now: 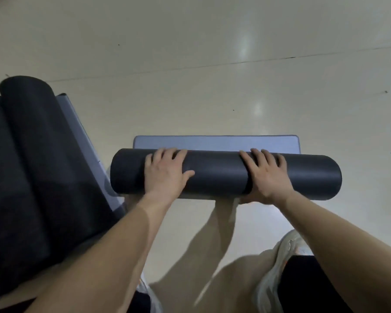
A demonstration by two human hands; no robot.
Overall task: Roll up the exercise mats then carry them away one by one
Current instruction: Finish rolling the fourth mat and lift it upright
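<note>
A dark grey exercise mat (pixel 217 175) lies on the floor in front of me, rolled almost to its end. A short lilac-grey strip of it (pixel 217 143) still lies flat beyond the roll. My left hand (pixel 166 175) presses on top of the roll left of its middle, fingers spread over the far side. My right hand (pixel 268 175) rests on the roll further right, with fingers laid over the top and the thumb tucked under the near side.
At the left, two more rolled dark mats (pixel 25 154) lie side by side on a lilac-grey mat edge (pixel 77 123). Pale glossy floor (pixel 212 64) stretches ahead. My white shoe (pixel 278 267) stands at the lower right.
</note>
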